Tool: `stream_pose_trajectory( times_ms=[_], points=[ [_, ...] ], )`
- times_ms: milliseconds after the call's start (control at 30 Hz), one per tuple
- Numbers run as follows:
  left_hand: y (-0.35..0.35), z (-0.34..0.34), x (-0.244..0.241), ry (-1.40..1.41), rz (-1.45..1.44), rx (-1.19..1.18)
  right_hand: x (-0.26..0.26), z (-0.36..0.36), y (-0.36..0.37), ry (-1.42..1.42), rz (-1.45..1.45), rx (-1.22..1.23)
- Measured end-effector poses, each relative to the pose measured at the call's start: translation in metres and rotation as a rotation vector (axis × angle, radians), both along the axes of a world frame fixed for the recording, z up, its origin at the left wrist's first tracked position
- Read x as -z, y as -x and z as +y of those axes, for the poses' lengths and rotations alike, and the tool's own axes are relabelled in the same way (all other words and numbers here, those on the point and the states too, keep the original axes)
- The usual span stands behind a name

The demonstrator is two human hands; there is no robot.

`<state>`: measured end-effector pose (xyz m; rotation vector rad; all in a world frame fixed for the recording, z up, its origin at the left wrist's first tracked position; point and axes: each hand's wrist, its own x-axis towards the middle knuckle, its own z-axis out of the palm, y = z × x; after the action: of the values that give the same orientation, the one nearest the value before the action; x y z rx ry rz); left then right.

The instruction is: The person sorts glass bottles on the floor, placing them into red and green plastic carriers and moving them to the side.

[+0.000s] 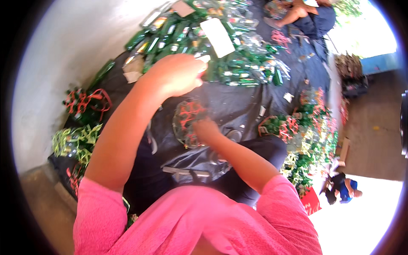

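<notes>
My left hand [177,75] reaches out over the near edge of a large pile of green and clear glass bottles [181,32]. Its fingers curl at the bottles, and bright light and blur hide whether one is in its grasp. Between my legs stands a round bundle [186,119] laced with red strapping, apparently holding bottles. My right hand [205,130] is at the right side of this bundle, blurred, with its fingers largely hidden.
Cardboard pieces [218,36] lie on the pile. Dark plastic sheeting [223,95] covers the ground. Strapped bottle bundles stand at left [84,102] and right [309,137]. A pale wall [60,67] rises at left. One person [306,16] sits upper right, another [346,189] lower right.
</notes>
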<state>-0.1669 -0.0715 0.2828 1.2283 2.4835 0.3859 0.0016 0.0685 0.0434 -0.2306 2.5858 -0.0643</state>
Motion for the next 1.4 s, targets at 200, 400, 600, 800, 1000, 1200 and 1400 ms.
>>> stream_pose_trajectory(
  times_ms=[200, 400, 600, 800, 1000, 1200, 1400],
  points=[
    [-0.016, -0.004, 0.018, 0.051, -0.107, 0.11, 0.03, -0.006, -0.007, -0.045, 0.084, -0.024],
    [-0.024, -0.013, 0.018, 0.021, -0.09, 0.088, 0.053, -0.015, -0.005, -0.107, 0.03, 0.088],
    [-0.029, -0.014, 0.038, 0.015, -0.084, 0.115, 0.017, -0.022, 0.002, -0.122, -0.042, 0.107],
    [-0.038, 0.004, 0.041, 0.014, -0.104, 0.157, 0.062, -0.029, 0.002, -0.204, 0.054, 0.17],
    [-0.038, 0.015, 0.054, 0.039, -0.097, 0.162, 0.109, -0.033, 0.018, -0.192, -0.028, 0.033],
    [-0.054, 0.031, 0.041, 0.106, -0.137, 0.146, 0.094, -0.03, 0.02, -0.073, 0.035, 0.156],
    [-0.06, 0.033, 0.034, 0.107, -0.123, 0.191, 0.084, -0.029, 0.016, 0.013, 0.149, 0.202]
  ],
)
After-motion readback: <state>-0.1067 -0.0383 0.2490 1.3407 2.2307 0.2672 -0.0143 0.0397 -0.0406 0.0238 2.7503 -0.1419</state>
